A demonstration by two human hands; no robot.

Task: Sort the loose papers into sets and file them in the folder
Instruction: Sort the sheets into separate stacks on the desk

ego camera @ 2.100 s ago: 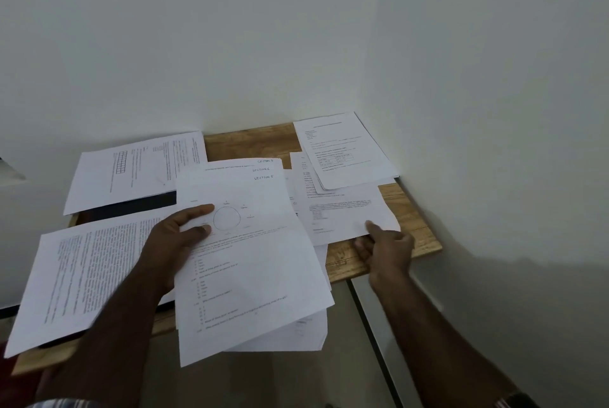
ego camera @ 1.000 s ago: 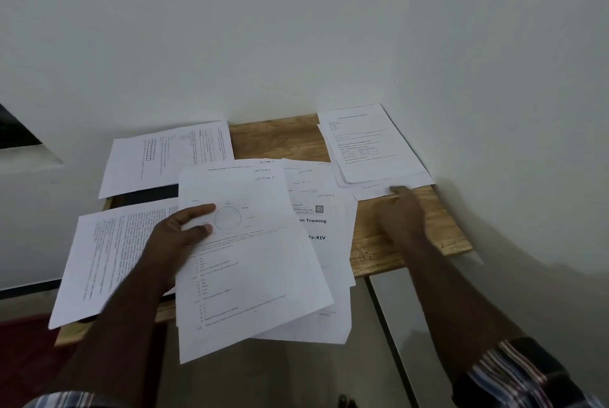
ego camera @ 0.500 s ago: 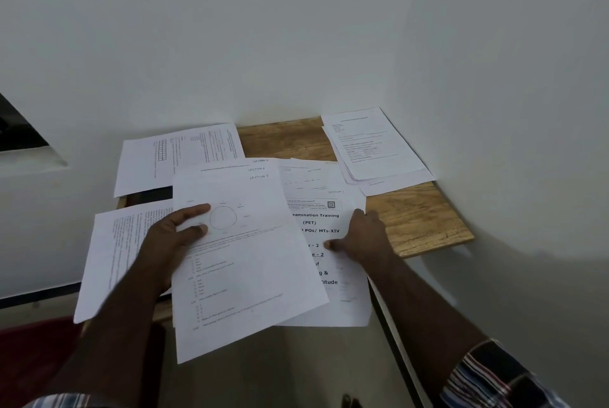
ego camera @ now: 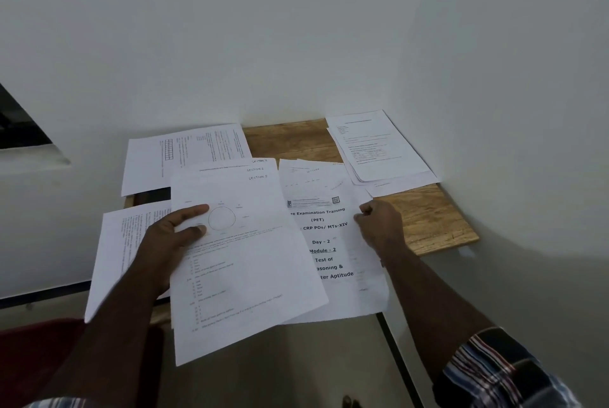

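Sorting is under way: a fanned set of question sheets [ego camera: 244, 262] is gripped by the left hand [ego camera: 171, 236], thumb on top, while the cover page [ego camera: 324, 243] headed "Examination Training" is pinched at its right edge by the right hand [ego camera: 379, 226] over the wooden table [ego camera: 425, 220]. Next, by judgement, it must be lifted clear and matched to a set (no folder can be made out). Half a second ago that hand lay lower on the page.

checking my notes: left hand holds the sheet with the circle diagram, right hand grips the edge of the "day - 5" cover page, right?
One slip: the head view shows the cover page reads "Day - 2", not "Day - 5". The rest stands: the left hand holds the circle-diagram sheet, and the right hand grips the cover page's edge.
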